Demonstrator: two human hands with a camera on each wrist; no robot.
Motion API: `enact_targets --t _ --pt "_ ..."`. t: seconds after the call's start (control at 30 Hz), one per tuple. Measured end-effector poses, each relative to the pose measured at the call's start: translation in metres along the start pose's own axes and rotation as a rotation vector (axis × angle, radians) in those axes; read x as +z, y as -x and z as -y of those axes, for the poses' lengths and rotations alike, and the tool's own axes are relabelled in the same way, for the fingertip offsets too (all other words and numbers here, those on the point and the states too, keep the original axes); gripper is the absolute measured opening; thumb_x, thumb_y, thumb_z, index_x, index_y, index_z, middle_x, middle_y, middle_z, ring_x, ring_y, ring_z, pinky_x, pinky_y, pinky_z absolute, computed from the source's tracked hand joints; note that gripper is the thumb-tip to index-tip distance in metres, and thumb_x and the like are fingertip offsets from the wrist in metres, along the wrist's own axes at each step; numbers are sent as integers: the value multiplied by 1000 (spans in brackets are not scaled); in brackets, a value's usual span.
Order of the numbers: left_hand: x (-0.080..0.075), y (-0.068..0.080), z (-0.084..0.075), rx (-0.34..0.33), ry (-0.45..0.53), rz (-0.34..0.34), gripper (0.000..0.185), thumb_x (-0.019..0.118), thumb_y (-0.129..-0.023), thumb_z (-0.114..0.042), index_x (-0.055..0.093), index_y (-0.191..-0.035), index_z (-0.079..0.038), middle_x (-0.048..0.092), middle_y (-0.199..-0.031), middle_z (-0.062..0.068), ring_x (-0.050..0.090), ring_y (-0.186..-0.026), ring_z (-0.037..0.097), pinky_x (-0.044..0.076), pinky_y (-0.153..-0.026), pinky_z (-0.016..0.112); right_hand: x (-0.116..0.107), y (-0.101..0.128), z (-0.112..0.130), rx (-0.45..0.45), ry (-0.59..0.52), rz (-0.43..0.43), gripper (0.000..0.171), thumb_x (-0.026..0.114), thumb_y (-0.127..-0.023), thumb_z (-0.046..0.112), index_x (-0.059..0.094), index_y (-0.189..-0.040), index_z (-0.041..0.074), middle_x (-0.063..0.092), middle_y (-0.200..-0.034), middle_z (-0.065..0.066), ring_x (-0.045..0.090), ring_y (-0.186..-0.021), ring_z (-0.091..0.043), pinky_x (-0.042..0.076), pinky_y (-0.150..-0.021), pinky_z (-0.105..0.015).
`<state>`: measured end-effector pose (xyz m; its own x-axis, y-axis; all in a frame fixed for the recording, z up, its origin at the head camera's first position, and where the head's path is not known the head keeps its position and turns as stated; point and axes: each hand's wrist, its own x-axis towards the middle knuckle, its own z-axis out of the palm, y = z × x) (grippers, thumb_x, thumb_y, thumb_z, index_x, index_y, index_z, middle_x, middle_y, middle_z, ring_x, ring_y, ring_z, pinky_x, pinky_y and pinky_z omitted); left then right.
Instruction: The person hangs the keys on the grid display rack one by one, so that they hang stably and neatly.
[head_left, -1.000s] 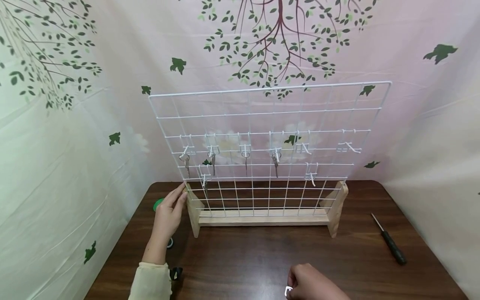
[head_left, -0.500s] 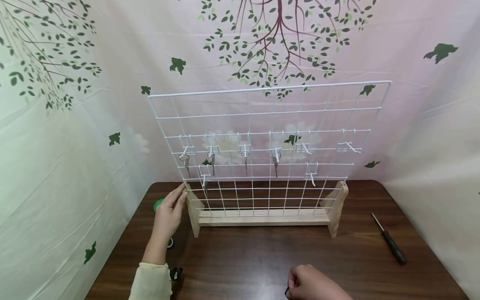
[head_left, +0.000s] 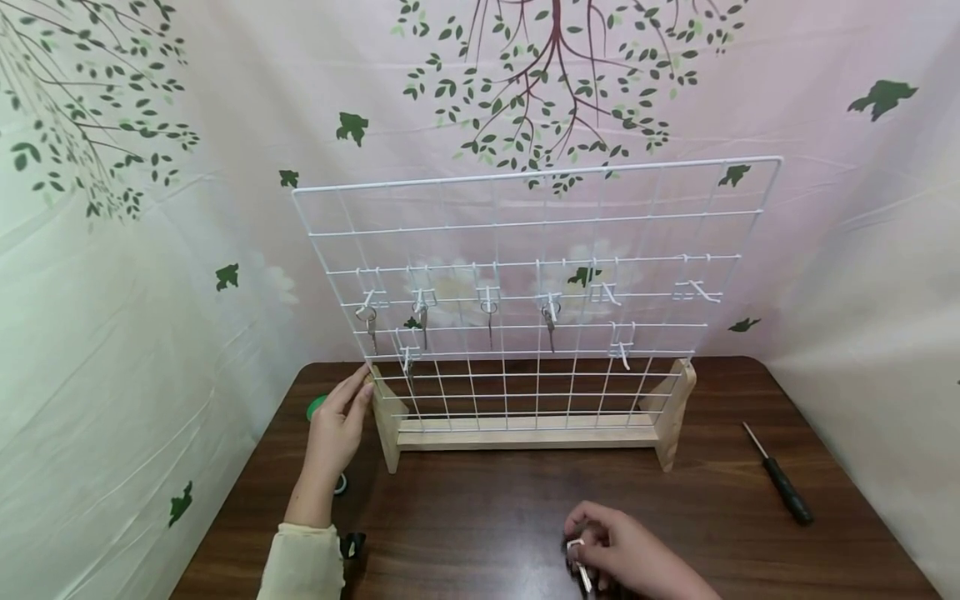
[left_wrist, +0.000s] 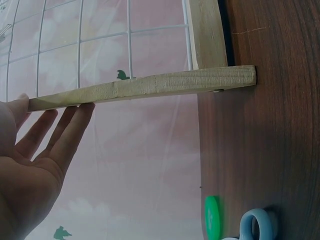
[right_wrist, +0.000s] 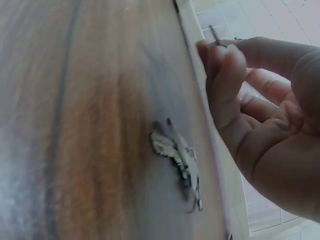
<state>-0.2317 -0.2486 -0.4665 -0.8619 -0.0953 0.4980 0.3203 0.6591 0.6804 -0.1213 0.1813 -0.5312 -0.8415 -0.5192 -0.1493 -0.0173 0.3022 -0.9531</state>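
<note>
A white wire grid rack (head_left: 537, 223) stands in a wooden stand (head_left: 525, 437). My left hand (head_left: 335, 433) holds the top of the stand's left upright, thumb at its front edge and extended fingers along the outer side, also seen in the left wrist view at the wooden upright (left_wrist: 150, 84). My right hand (head_left: 626, 550), low at the front, pinches a small silver key (head_left: 582, 571) between thumb and fingers. In the right wrist view its thin end (right_wrist: 215, 34) pokes past the fingertips. Several metal pieces resembling keys (right_wrist: 182, 162) lie on the table near its edge.
White hooks (head_left: 609, 294) hang on the grid, some carrying keys on rings (head_left: 551, 325). A black-handled screwdriver (head_left: 783, 490) lies at the right. By my left arm are a green disc (left_wrist: 212, 217), a light blue ring-shaped handle (left_wrist: 257, 225) and a small black object (head_left: 352, 546).
My right hand has moved up and its fingers have opened out somewhat, bringing the key into fuller view. The left hand keeps its place on the stand.
</note>
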Motion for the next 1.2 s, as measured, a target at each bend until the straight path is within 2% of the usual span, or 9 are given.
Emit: enact_targets --t 0.1,0.27,0.37,0.43,0.63,0.8,1.0,1.07,1.2 --pt "0 0 1 -3 -3 -2 42 59 -112 -22 61 -153 -15 65 -150 18 66 -134 41 60 -100 58 -2 0 5 -12 -28 -39 16 70 -103 16 70 -109 2 66 -76 4 62 -58 -3 55 -49 -27" --pt "0 0 1 -7 -8 0 42 58 -113 -23 60 -154 -15 65 -150 18 67 -133 40 61 -99 57 -6 0 15 -12 -24 -116 25 73 -103 21 74 -113 -2 75 -86 -4 68 -65 -5 61 -58 -28" --pt "0 0 0 -8 -10 1 42 57 -113 -23 60 -154 -15 65 -151 18 67 -133 41 61 -98 57 -9 2 23 -55 -12 -151 32 75 -101 20 72 -118 -7 77 -91 -8 70 -71 -4 63 -66 -28" --pt "0 0 0 -11 -10 2 42 56 -113 -23 59 -155 -15 64 -151 18 68 -132 41 61 -97 57 -10 3 28 -85 2 -176 33 76 -100 19 71 -120 -7 78 -90 -4 70 -74 -2 62 -68 -27" --pt "-1 0 0 -20 -13 5 42 57 -113 -24 60 -154 -16 64 -152 17 67 -133 40 61 -98 57 -11 6 39 -200 26 -249 25 77 -98 11 73 -120 1 73 -90 10 65 -78 4 56 -64 -20" --pt "-1 0 1 -34 -15 16 43 56 -113 -26 60 -155 -17 64 -153 17 65 -137 41 59 -102 59 -14 6 51 -305 17 -273 24 72 -100 2 72 -123 -2 76 -100 14 68 -83 2 59 -66 -22" --pt "-2 0 -1 -37 -9 19 42 57 -113 -25 60 -154 -16 64 -152 17 64 -137 40 59 -103 59 -19 9 68 -312 8 -314 20 68 -104 4 73 -123 1 80 -98 6 77 -84 -9 64 -75 -26" --pt "-2 0 -1 -31 -9 18 42 57 -113 -25 61 -153 -15 64 -152 17 64 -137 40 59 -103 59 -20 9 73 -342 21 -346 19 68 -102 2 73 -120 1 81 -99 1 79 -84 -13 64 -74 -27" --pt "-1 0 -1 -33 -8 22 43 56 -113 -26 60 -154 -16 64 -153 17 65 -137 41 59 -102 59 -21 11 83 -395 69 -442 13 72 -99 -2 74 -111 4 80 -99 -5 78 -83 -12 64 -72 -27"
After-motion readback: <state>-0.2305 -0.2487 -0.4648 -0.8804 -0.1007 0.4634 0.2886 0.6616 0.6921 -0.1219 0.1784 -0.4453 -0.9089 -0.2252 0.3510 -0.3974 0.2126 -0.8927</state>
